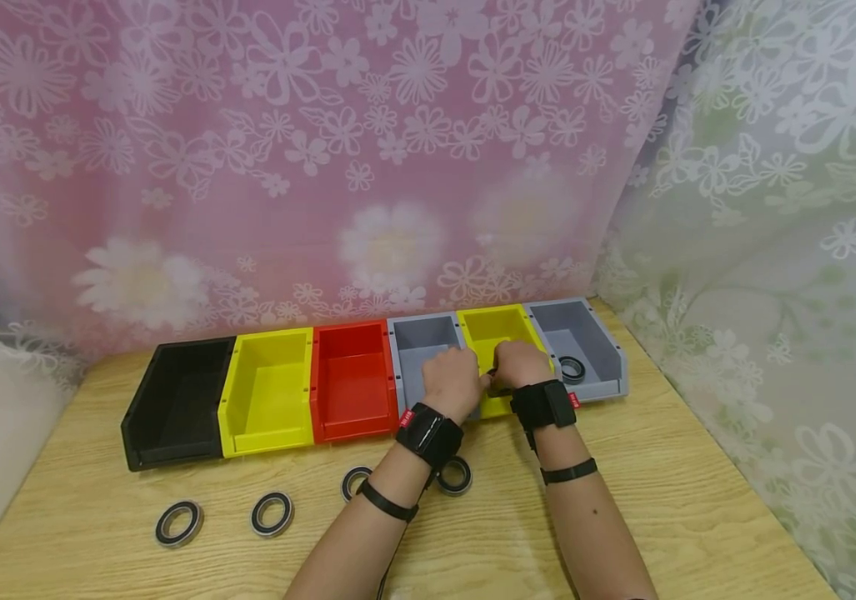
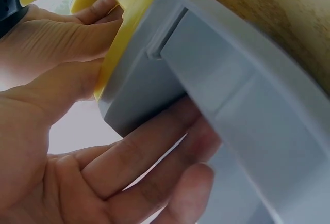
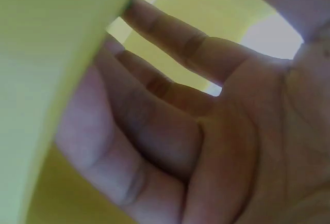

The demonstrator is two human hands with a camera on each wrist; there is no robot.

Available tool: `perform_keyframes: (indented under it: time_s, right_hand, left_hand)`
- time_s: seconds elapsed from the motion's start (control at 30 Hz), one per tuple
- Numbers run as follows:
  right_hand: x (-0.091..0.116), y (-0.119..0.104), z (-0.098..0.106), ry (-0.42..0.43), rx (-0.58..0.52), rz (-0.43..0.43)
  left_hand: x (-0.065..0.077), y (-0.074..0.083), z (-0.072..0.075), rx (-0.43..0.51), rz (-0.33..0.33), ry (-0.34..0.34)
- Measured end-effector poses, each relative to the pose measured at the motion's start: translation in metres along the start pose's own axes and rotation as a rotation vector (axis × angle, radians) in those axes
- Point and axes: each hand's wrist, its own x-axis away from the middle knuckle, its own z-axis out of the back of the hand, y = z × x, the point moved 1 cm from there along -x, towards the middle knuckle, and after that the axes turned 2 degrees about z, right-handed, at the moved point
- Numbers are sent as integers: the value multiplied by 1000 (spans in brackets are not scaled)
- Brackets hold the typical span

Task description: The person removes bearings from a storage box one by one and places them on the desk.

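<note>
My left hand (image 1: pixel 452 382) grips the wall between the left grey bin (image 1: pixel 428 332) and the yellow bin beside it (image 1: pixel 493 321). In the left wrist view its fingers (image 2: pixel 149 157) reach inside the grey bin while the thumb lies on the yellow side. My right hand (image 1: pixel 521 364) reaches over the front of that yellow bin, holding a dark ring-shaped bearing (image 1: pixel 498 387) that is mostly hidden by the hand. The right wrist view shows bent fingers (image 3: pixel 149 126) partly behind a yellow wall; the bearing is out of sight there.
Another bearing (image 1: pixel 572 369) lies in the right grey bin (image 1: pixel 611 388). Leftward stand a red bin (image 1: pixel 352 392), a yellow bin (image 1: pixel 270 383) and a black bin (image 1: pixel 176 400). Several bearings (image 1: pixel 178 523) lie on the wooden table (image 1: pixel 217 575), two partly under my left arm. A floral curtain (image 1: pixel 285 167) hangs behind.
</note>
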Motion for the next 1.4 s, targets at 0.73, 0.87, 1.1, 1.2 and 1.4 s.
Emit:
perform_keyframes:
  time_s: [0.73,0.87,1.1,1.2,1.4]
  right_hand:
    - [-3,1,10,-14,-87,40]
    - [6,0,27,12,-115,43]
    - [28,-2,57,9,-161,59]
    - [42,-7,70,35,-132,74]
    - [73,-21,88,113,-105,109]
  left_hand:
    - [-6,0,5,27,7,-24]
    - [-8,0,6,25,13,-43]
    - [-8,0,3,18,28,-56]
    - [-9,0,3,17,32,-55]
    - [-8,1,1,17,34,-47]
